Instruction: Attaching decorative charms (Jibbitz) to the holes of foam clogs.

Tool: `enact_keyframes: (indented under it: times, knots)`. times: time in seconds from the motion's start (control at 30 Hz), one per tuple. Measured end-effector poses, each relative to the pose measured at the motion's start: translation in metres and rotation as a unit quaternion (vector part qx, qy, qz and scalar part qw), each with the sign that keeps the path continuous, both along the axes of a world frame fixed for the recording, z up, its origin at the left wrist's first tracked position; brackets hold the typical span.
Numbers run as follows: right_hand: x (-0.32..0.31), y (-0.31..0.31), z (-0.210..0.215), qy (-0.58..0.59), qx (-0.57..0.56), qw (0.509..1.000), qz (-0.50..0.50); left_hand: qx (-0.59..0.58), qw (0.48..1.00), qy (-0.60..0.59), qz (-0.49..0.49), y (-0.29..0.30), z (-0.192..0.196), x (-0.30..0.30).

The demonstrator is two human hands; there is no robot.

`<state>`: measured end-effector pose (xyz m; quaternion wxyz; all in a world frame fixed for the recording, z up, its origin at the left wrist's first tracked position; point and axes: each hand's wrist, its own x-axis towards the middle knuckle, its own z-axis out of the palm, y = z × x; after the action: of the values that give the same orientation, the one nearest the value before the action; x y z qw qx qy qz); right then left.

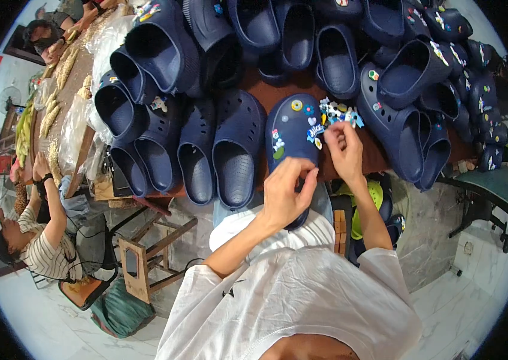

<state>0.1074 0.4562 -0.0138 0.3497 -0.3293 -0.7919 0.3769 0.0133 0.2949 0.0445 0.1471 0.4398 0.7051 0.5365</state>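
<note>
A dark blue clog [293, 127] lies toe-away at the table's front edge, with several small shoe charms stuck in its upper. Over its opening bends my left hand [287, 191], closed on the clog's upper, which hides part of the foot hole. My right hand [345, 149] is just right of the clog, thumb and fingertips pinched together. Whatever they pinch, if anything, is too small to make out. Beside those fingertips is a blue and white charm [314, 133] at the clog's right side. A heap of loose charms [341, 113] lies just beyond my right hand.
Undecorated blue clogs [239, 171] stand on the left, and decorated ones [401, 135] crowd the right and back. A wooden stool frame [161, 252] is at lower left, a dark green seat [488, 186] at right. Two other people sit at the long table [80, 57] on the left.
</note>
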Motion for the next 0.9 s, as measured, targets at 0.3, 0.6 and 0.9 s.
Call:
enact_keyframes:
  times: [0.3,0.6,0.9]
  knots:
    - [0.005,-0.018,-0.04,-0.003,-0.111,0.992,0.057,-0.11,0.976,0.162,-0.096,0.062,-0.025,-0.04]
    - [0.0,-0.022,-0.013,-0.029,0.068,0.996,0.059,-0.117,0.965,0.193,-0.134,0.073,-0.02,-0.044]
    - [-0.008,-0.004,-0.043,-0.065,-0.036,0.997,-0.018,-0.206,0.956,0.126,-0.167,0.088,-0.028,-0.057]
